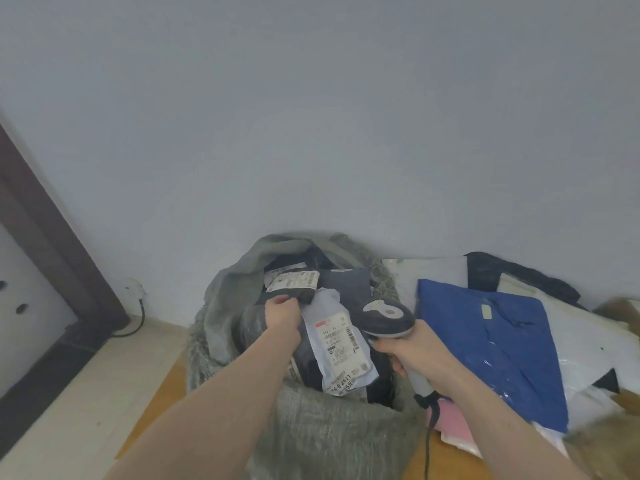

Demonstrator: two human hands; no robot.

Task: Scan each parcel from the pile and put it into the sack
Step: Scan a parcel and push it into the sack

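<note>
Sack [322,441]: grey woven fabric, standing open at centre against the pale wall [311,116], with its near rim folded down and its far rim raised. Its mouth is filled with parcels nearly to the top.

Pile [519,323]: lies just right of the sack, along the foot of the wall. The blue parcel [491,344], in glossy film, lies on top and is the largest item in it. White and dark bags lie under and behind the blue one. A pink parcel [450,424] shows at the near edge of the pile, partly under the right forearm.

White parcel [341,344]: lies inside the sack, label side up, between the two hands.

Dark parcel [294,285]: sits at the far left of the sack mouth, inside the rim, white label facing up. The left hand [282,315] grips its near edge with curled fingers.

Scanner [388,318]: dark head with a pale top, held over the right side of the sack mouth, just beside the white parcel. The right hand [412,351] is wrapped around its pale handle. A black cable [429,434] hangs from the handle base toward the near edge
</note>
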